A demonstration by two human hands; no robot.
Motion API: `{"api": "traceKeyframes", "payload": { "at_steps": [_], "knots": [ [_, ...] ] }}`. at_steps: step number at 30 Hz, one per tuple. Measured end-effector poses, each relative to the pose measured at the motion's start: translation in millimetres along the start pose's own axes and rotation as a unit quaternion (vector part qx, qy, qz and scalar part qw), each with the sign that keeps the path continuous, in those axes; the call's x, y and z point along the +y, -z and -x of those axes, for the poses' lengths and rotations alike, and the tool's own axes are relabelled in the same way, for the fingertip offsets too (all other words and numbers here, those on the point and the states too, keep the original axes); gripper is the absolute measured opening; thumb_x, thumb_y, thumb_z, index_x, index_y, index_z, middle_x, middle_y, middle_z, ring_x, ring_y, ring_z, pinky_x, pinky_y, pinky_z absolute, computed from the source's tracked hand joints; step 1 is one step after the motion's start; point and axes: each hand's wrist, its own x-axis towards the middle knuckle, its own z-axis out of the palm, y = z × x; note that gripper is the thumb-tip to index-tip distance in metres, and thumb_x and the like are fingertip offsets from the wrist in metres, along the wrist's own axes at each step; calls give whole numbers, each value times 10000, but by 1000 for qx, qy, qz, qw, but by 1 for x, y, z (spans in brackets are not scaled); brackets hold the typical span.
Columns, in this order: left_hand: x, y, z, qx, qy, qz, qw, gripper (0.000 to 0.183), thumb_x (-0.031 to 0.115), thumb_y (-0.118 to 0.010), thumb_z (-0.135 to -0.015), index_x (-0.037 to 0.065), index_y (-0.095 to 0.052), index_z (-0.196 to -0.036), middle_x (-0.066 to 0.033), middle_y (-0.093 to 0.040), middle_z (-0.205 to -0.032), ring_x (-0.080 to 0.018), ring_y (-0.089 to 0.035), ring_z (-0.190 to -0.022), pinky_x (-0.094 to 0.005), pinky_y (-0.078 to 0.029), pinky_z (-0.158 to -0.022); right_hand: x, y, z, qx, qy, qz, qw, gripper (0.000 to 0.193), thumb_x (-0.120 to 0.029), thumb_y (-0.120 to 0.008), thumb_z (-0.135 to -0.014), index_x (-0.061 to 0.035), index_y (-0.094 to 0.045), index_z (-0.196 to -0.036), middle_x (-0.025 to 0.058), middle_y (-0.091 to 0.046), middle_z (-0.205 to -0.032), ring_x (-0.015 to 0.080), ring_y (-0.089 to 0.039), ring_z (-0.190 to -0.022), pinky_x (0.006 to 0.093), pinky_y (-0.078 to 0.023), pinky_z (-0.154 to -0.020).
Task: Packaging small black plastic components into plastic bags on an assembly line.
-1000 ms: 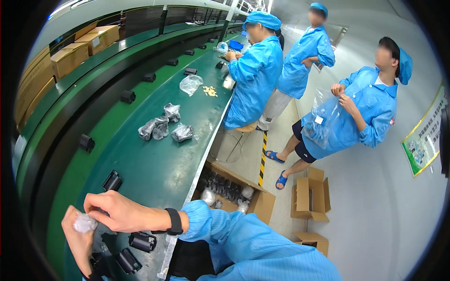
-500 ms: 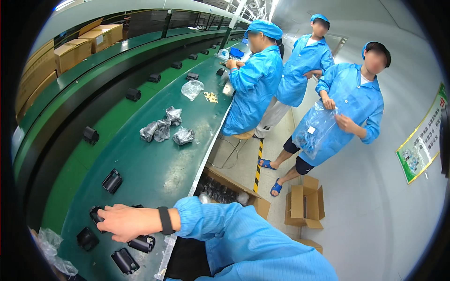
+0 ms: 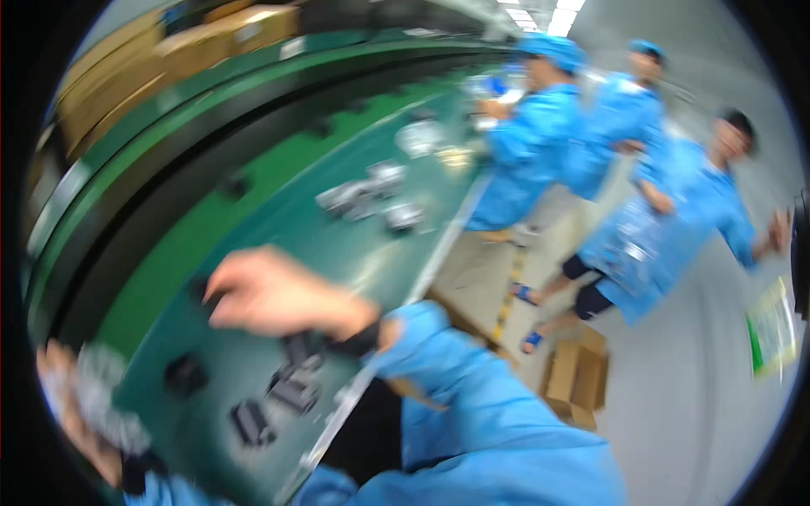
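Note:
My right hand (image 3: 266,291) is over the green work surface, blurred by motion, its fingers curled. At its fingertips is a black plastic part (image 3: 201,289), mostly hidden by the hand. At the lower left edge my left hand (image 3: 80,422) is closed on a crumpled clear plastic bag (image 3: 110,384). Below my right hand lie several more black plastic parts, among them one by itself (image 3: 185,374) and one close to the table's front edge (image 3: 251,423).
Clear-wrapped parts (image 3: 359,199) lie farther along the green table (image 3: 337,253). Beyond it runs a green conveyor (image 3: 198,215) with black parts. Cardboard boxes (image 3: 194,51) stand at the back left. Three people in blue work beside the table; an open carton (image 3: 574,379) sits on the floor.
My right hand has lifted from among the black parts and moved farther away, a black part at its fingers. My left hand has come further into view with the bag. The whole view has shifted.

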Motion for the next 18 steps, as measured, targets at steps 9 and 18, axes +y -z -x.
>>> {"api": "traceKeyframes", "payload": {
  "at_steps": [9, 18],
  "knots": [
    [53, -42, 6, -30, -89, 107, 990, 302, 222, -682, -866, 92, -412, -898, -14, -410, -816, -110, -379, -712, -257, -314, -626, 28, 67, -1, -34, -148, -507, 848, 294, -176, -680, -947, -39, -540, -1166, 137, -639, -1113, 249, -652, -894, 342, -517, -738],
    [62, 19, 11, -1, -85, 138, 987, 274, 170, -616, -897, 47, -455, -1083, -24, -410, -897, -125, -374, -786, -263, -339, -705, 49, 11, -81, -104, -288, -356, 883, 131, -12, -664, -912, -34, -537, -938, 106, -649, -887, 196, -637, -761, 323, -519, -721]
  ]
}}
